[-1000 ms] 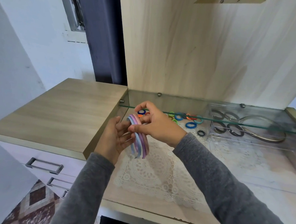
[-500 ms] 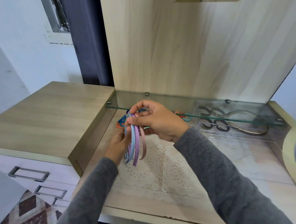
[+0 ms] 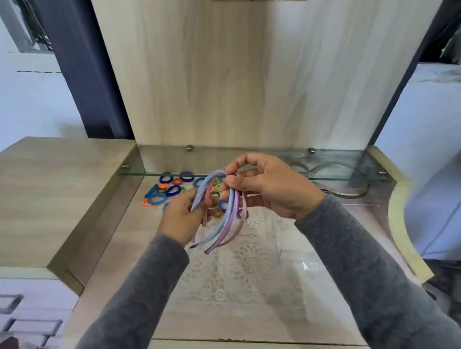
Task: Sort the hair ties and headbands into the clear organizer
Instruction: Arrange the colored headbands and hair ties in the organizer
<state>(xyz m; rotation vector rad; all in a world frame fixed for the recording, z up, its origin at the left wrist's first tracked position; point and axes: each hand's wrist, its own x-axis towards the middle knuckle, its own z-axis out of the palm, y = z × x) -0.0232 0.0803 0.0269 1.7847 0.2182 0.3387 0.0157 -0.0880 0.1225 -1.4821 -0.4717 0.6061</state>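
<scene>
You hold a bundle of thin pastel headbands, blue, lilac and pink, (image 3: 227, 217) between both hands, in front of and just below the glass shelf (image 3: 170, 161), raised off the surface with their open ends pointing down towards you. Your left hand (image 3: 181, 219) is below the shelf's middle, fingers curled round one side of the bundle. Your right hand (image 3: 270, 185) is just right of it, thumb and fingertips pinching the top of the arcs, index finger arched above. Grey sleeves cover both forearms. Under the shelf runs a pale wooden desktop (image 3: 115, 247) with a white lace doily (image 3: 245, 267) spread on it below your hands. A light wood back panel (image 3: 232, 80) rises behind the shelf, and a wooden cabinet top (image 3: 38, 197) lies to its left. Under the shelf's right end sits the clear plastic organizer (image 3: 359, 205), its edges blurred, with dark looped headbands (image 3: 340, 192) in it. Under the shelf's left end, small blue, orange and green hair ties (image 3: 168, 189) lie scattered on the desktop.
</scene>
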